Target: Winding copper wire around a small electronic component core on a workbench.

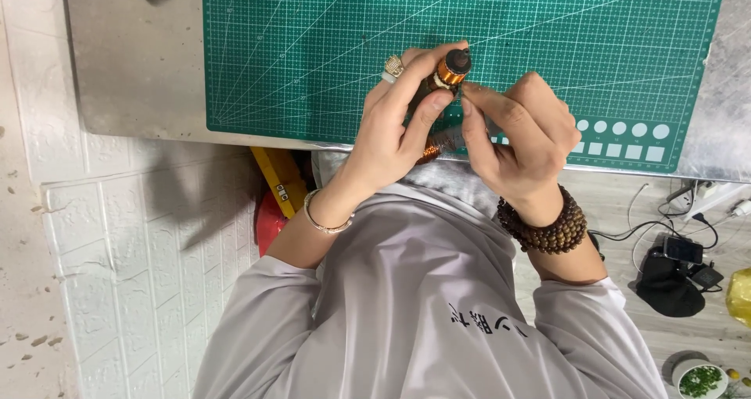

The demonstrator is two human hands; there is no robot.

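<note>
Copper-wound coil [451, 72] is held just above the near edge of the green cutting mat [313, 47], pinched by the left hand [399, 125] between thumb and forefinger; its black cap is seen at the far end, so the long axis is judged to run away from the body, tilted slightly right, cap pointing toward the mat's far side; the lower part is hidden by the fingers; the right hand [516, 137] is pressed in beside the coil, thumb and forefinger closed together as if on a fine wire, though the wire itself cannot be made out; a second patch of copper winding [429, 152] is glimpsed under the left palm, nearer the body than the mat edge; risk is judged here: a thin strand could be snapped or kinked if pulled too hard, and turns could be loosened if the pinch slips; the coil could be dropped past the counter [133, 70] edge onto the floor, since it is held right at the mat's near border.
</note>
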